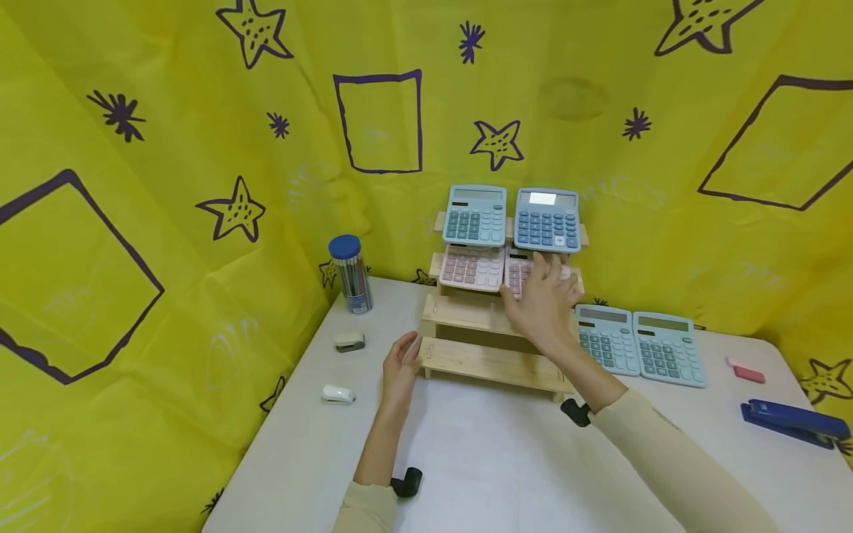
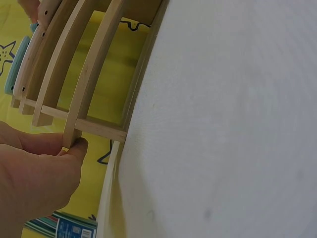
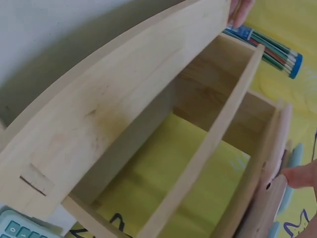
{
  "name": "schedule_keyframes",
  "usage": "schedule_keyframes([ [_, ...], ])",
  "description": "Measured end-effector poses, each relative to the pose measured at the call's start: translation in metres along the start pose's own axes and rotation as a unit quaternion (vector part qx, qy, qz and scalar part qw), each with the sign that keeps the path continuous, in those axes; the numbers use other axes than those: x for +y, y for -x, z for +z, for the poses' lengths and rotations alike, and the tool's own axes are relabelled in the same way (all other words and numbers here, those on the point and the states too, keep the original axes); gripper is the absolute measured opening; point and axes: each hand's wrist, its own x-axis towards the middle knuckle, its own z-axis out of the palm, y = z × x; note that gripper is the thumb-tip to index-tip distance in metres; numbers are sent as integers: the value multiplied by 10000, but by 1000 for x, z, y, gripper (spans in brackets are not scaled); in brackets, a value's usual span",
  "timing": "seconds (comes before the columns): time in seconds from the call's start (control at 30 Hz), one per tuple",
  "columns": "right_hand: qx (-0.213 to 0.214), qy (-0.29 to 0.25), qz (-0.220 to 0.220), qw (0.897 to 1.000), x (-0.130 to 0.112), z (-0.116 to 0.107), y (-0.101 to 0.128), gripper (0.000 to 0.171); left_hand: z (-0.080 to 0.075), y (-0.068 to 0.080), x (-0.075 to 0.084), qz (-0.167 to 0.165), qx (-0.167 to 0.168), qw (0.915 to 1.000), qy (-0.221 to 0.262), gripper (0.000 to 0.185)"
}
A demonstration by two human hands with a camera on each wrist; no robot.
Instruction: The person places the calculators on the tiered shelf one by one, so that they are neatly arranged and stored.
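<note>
A stepped wooden rack [image 1: 493, 364] stands on the table, with calculators on its two upper tiers. My left hand [image 1: 400, 374] pinches the left end of its lowest board [image 2: 77, 109] between thumb and fingers. On the tier below the top are two pink calculators [image 1: 472, 268] side by side. My right hand [image 1: 543, 303] holds the right pink calculator [image 1: 516, 272], covering much of it. In the right wrist view, the thumb [image 3: 299, 176] is at that calculator's edge, beside its neighbour. Above them lean a teal calculator [image 1: 475, 216] and a blue calculator [image 1: 548, 220].
Two light-blue calculators [image 1: 668, 348] lie right of the rack. Farther right are a pink eraser [image 1: 748, 372] and a blue stapler [image 1: 793, 422]. On the left stand a blue-lidded tub of pencils [image 1: 352, 275] and two small staplers [image 1: 338, 394]. Yellow patterned cloth hangs behind.
</note>
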Motion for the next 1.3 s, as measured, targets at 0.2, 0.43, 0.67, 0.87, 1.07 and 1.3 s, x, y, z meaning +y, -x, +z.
schedule_keyframes([
  [0.2, 92, -89, 74, 9999, 8, 7, -1, 75, 5, 1, -1, -2, -5, 10000, 7, 55],
  [0.43, 526, -508, -289, 9969, 29, -9, 21, 66, 7, 1, -2, 8, -7, 10000, -11, 55],
  [0.67, 645, -681, -260, 9953, 73, -32, 56, 62, 6, 0, -1, 50, -2, 10000, -75, 55],
  [0.87, 370, -411, -14, 9985, 133, -42, 81, 62, 3, 1, -1, 0, 65, 9998, -175, 55],
  [1.07, 47, -56, 232, 9997, 197, -49, 94, 59, 1, 0, -1, -46, 102, 9995, -287, 54],
  [1.3, -700, 408, 757, 9938, 251, -56, 100, 77, 3, 4, 2, -82, 44, 9997, -216, 54],
])
